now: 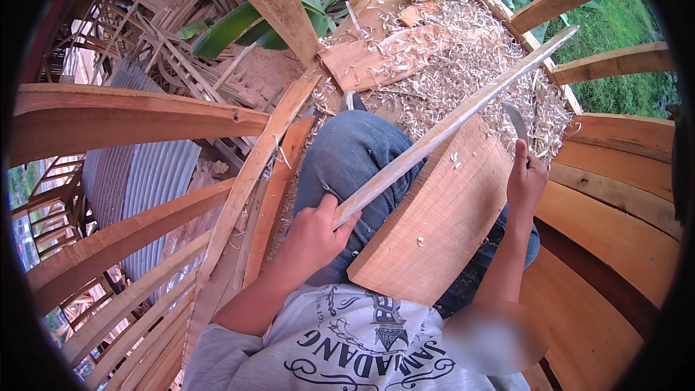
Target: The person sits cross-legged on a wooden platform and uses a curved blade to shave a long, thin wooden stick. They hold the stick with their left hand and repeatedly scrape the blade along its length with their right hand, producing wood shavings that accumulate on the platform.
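Across the person's lap, in the head view, lay a thick board [434, 224], its near edge close to the grey shirt [362, 347] and its far corner pointing at the floor's litter of shavings [463, 51]. A long pale strip [463, 110] slanted past that far corner, running from above the jeans [355, 152] to well beyond the board; whether it touched the board could not be told.

The left hand [318, 235] was curled around the strip's near end. The right hand [527, 181], beyond the board's right edge, was closed in a fist on the handle of a curved knife [516, 122], its blade pointing away from the body and apart from the strip.

With only one end gripped, the strip seemed liable to roll or swing if the blade bit off-centre. A stroke drawn toward the body could have run on to the left hand or the thigh. The board, borne on the legs alone, might have tipped if a knee shifted, and a catch in the grain could have torn the strip.
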`<state>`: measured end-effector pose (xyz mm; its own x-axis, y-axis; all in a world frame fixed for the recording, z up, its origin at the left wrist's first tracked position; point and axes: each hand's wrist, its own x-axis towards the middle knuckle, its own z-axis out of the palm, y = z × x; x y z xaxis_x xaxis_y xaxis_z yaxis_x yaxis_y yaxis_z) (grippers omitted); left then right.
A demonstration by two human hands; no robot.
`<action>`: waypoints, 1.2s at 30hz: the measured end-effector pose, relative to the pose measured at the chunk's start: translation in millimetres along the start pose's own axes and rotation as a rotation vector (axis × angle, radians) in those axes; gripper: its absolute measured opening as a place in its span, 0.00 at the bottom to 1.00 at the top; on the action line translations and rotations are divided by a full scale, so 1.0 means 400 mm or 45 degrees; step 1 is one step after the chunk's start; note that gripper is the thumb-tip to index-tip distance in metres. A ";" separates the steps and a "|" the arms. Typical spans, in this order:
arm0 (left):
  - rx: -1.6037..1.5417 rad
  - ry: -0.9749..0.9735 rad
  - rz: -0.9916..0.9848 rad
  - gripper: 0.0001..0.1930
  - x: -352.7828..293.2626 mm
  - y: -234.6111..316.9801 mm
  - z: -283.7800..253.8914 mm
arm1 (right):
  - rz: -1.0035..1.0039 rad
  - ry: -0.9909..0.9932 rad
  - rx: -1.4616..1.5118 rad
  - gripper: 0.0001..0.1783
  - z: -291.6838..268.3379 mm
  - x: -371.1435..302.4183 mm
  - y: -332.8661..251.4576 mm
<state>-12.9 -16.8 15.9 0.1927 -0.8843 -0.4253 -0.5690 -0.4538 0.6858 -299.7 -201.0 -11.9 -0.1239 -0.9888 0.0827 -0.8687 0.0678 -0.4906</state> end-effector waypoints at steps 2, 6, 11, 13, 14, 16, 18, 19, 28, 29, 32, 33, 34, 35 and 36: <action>0.003 0.005 -0.017 0.16 0.001 -0.009 0.000 | -0.105 -0.160 0.037 0.31 -0.002 -0.075 -0.090; -0.024 -0.065 -0.073 0.17 0.012 -0.002 -0.011 | -0.537 -0.435 -0.040 0.32 0.027 -0.198 -0.193; -0.199 -0.160 -0.114 0.17 0.023 -0.017 -0.025 | -0.581 -0.373 -0.046 0.32 0.038 -0.170 -0.191; -0.280 -0.179 -0.103 0.17 0.028 -0.020 -0.022 | -0.641 -0.335 -0.088 0.32 0.041 -0.152 -0.195; -0.305 -0.174 -0.098 0.16 0.025 -0.024 -0.023 | -0.649 -0.292 -0.028 0.33 0.049 -0.150 -0.195; -0.341 -0.180 -0.087 0.16 0.029 -0.022 -0.023 | -0.641 -0.226 -0.025 0.33 0.056 -0.141 -0.185; -0.353 -0.181 -0.092 0.16 0.029 -0.017 -0.024 | -0.636 -0.198 -0.013 0.33 0.067 -0.139 -0.184; -0.344 -0.184 -0.094 0.16 0.029 -0.018 -0.024 | -0.629 -0.197 -0.014 0.33 0.068 -0.139 -0.183; -0.382 -0.211 -0.117 0.17 0.031 -0.015 -0.033 | -0.616 -0.139 -0.093 0.34 0.076 -0.122 -0.182; -0.381 -0.210 -0.111 0.17 0.031 -0.011 -0.034 | -0.605 -0.148 -0.100 0.33 0.079 -0.124 -0.178; -0.377 -0.200 -0.101 0.17 0.030 -0.012 -0.029 | -0.585 -0.140 -0.068 0.34 0.077 -0.121 -0.180; -0.376 -0.194 -0.100 0.17 0.028 -0.016 -0.028 | -0.582 -0.132 -0.047 0.34 0.077 -0.118 -0.180; -0.346 -0.181 -0.101 0.17 0.024 -0.021 -0.030 | -0.385 -0.062 -0.032 0.35 0.084 -0.100 -0.166; -0.317 -0.167 -0.099 0.17 0.018 -0.025 -0.029 | -0.189 0.010 -0.018 0.36 0.089 -0.062 -0.135; -0.292 -0.158 -0.092 0.17 0.012 -0.023 -0.028 | 0.077 0.006 0.041 0.36 0.059 0.010 -0.072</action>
<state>2.2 -18.0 14.3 0.1189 -0.8348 -0.5375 -0.3588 -0.5409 0.7607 -263.8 -210.2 -17.9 -0.1780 -0.9824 0.0560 -0.8438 0.1231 -0.5224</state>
